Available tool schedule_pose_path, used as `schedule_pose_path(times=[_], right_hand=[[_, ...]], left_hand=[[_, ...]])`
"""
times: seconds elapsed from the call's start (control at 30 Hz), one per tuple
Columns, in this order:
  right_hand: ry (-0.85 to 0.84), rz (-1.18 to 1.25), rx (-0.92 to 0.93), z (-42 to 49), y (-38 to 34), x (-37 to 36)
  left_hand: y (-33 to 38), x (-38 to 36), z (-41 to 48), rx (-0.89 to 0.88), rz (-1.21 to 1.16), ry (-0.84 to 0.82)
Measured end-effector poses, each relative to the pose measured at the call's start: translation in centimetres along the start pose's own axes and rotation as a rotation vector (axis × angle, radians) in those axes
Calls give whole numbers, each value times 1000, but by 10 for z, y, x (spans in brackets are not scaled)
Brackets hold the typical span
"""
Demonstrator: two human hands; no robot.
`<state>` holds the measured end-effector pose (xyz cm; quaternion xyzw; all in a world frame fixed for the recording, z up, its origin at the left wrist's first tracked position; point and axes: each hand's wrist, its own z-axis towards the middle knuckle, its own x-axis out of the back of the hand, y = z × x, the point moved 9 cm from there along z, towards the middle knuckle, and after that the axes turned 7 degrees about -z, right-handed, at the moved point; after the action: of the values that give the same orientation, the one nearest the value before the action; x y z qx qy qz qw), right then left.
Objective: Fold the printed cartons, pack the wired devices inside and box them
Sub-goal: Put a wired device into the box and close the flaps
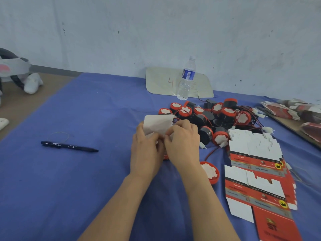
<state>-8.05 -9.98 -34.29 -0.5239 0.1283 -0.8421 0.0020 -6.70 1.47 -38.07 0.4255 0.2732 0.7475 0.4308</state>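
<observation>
Both hands meet at the centre of the desk [86,171], which is covered by a blue cloth. The left hand [145,150] and the right hand [182,145] each hold a closed grip on one carton [159,126]. The carton shows its plain white cardboard inner side, with an open flap raised toward the wall; a strip of red print shows at its lower edge, under the hands. Whether a device is inside cannot be determined.

Just behind and right of the hands lies the pile of wired devices [213,117]: round black bodies with red rims, white toothed discs on their faces, and thin red and black leads ending in white connectors. One separate device [210,172] lies beside the right wrist.

A stack of flat cartons [257,171] lies at the right, red and grey printed card with white tabs.

A black pen [69,146] lies well apart at the left. A clear plastic water bottle [186,79] stands upright near the wall.
</observation>
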Motion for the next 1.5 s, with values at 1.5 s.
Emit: schedule_pose_path(times=[1.5], right_hand=[[-439, 397, 236, -12, 10, -29]], left_hand=[[-33, 8, 4, 316, -576, -517]])
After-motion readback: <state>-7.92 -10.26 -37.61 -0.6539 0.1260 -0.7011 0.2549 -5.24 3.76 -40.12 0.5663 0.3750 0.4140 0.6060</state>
